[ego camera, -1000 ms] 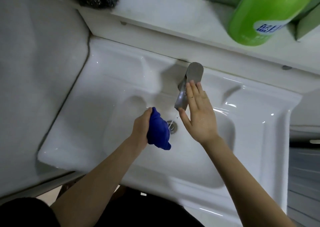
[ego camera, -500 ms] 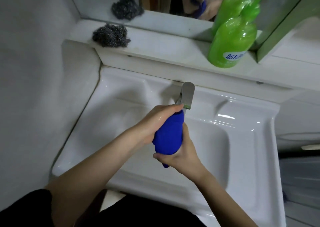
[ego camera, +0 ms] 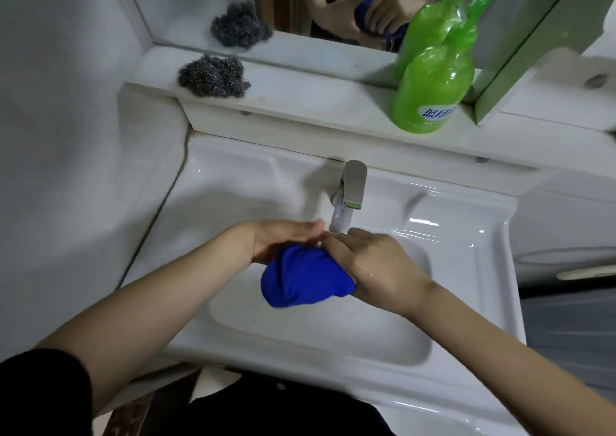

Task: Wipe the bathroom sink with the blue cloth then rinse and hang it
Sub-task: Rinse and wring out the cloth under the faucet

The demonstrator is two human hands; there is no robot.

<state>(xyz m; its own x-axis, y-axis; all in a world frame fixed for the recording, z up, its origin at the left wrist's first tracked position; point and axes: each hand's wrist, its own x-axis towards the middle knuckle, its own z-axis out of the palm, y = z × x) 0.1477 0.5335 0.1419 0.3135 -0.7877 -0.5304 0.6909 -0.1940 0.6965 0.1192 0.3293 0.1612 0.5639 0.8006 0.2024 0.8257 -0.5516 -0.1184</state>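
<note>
Blue cloth (ego camera: 303, 280) bunched over sink (ego camera: 233, 182), gripped by left hand (ego camera: 280, 235) and right hand (ego camera: 376, 262); bottle (ego camera: 433, 92) holds green liquid.

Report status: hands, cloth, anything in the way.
Left hand and right hand both grip bunched blue cloth over sink basin. Fingertips just below the faucet. Nothing blocking.

Reaching in from both sides, gripping a bunched blue fabric cloth (ego camera: 301, 284) between left hand (ego camera: 283, 239), fingers laid across its top, and wet right hand (ego camera: 376, 265), curled round its right end.
</note>
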